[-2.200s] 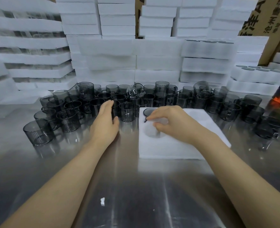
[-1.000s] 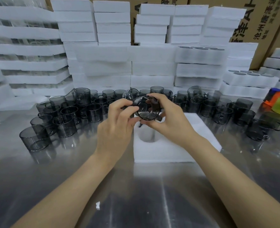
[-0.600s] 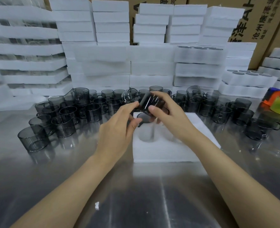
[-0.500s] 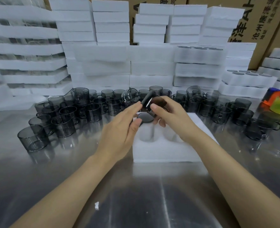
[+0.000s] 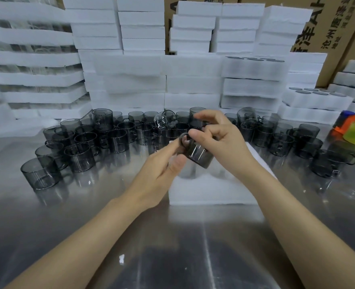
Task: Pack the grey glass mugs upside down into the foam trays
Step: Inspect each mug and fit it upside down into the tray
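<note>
Held mug point(image 5: 198, 154) has dropped, mouth tipped down toward tray point(image 5: 210, 192); left hand point(image 5: 157, 174), right hand point(image 5: 220, 138) fingers pinch it; seating likely next

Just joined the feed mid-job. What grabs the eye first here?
The left hand and right hand hold one tilted grey mug above the foam tray at centre. Behind, a dense crowd of loose mugs spans the steel table, backed by tall stacks of white foam.
</note>
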Demonstrator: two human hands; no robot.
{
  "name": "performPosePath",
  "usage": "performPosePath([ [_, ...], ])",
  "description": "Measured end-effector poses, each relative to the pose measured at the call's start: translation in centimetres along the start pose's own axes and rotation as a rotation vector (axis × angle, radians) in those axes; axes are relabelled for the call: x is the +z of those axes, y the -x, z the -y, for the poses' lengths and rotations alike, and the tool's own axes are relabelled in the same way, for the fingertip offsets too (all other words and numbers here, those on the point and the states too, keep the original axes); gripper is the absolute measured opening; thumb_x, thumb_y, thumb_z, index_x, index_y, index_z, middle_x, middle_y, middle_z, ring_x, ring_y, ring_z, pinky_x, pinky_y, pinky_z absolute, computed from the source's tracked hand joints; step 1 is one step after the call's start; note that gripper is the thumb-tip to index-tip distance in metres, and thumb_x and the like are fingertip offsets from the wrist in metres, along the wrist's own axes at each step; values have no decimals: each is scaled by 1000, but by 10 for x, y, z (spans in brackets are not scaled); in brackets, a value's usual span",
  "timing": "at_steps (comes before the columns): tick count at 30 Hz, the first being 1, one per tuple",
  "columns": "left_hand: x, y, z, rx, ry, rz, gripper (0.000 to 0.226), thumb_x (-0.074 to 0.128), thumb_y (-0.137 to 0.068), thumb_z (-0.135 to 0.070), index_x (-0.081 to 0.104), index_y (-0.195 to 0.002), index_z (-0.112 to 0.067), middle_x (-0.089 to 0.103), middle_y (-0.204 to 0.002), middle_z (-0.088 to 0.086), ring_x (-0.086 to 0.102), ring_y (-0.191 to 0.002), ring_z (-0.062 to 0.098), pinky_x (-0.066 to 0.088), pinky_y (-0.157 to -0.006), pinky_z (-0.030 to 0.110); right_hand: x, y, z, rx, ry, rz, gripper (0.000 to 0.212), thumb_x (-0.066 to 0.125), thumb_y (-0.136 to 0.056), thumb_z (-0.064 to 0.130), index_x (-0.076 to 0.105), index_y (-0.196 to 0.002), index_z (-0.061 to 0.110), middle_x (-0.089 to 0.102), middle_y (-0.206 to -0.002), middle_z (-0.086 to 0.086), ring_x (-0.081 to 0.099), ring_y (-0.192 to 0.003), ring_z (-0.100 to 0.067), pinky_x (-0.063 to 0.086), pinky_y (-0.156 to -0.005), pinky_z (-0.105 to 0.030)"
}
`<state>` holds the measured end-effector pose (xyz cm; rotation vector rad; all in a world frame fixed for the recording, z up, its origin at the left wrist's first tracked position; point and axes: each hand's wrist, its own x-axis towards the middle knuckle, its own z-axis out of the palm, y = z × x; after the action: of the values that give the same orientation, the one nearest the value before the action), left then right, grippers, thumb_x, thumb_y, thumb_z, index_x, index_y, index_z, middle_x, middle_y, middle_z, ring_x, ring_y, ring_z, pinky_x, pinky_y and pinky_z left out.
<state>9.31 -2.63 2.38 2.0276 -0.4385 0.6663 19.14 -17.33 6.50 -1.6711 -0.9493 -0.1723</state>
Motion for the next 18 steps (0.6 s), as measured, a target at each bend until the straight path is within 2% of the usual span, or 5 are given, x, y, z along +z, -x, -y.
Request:
performPosePath([
  [3,4,-8,-6,-109,193,-184,26,44,-99,-34,58,-120,-29,67,-111,-20,61,-105,2,47,-86,21,7,3,5,-73,-104,15,39,61,-92,14,54,-57,-2,64,-116,-3,63,-108,-16,47,-94,-27],
  [7,-4,-12,-9,-314,412,-256,27,39,-101,-2,61,-93,-13,71,-81,-10,67,-80,3,49,-75,22,4,4,9,-39,-173,252,38,44,-94,24,68,-105,-4,60,-129,-3,54,-123,-16,40,-106,-37],
  [12,-1,-10,-9,-463,585,-205,23,44,-98,5,62,-111,-1,73,-101,14,71,-92,21,56,-71,23,7,8,17,-149,-68,237,15,57,-90,28,66,-81,19,68,-110,2,60,-108,-5,46,-94,-25],
  [15,3,-10,-12,-442,443,-228,30,44,-97,7,63,-115,-7,73,-99,10,72,-86,12,55,-66,18,13,9,13,-210,102,40,40,61,-86,38,65,-64,5,63,-84,-3,59,-81,-8,43,-77,-19],
  [18,3,-11,-14,-411,321,-269,31,46,-97,3,66,-111,-15,71,-108,2,67,-98,3,52,-85,18,17,10,10,-17,382,-49,53,58,-89,48,59,-59,4,51,-77,4,52,-73,-14,38,-66,-30],
])
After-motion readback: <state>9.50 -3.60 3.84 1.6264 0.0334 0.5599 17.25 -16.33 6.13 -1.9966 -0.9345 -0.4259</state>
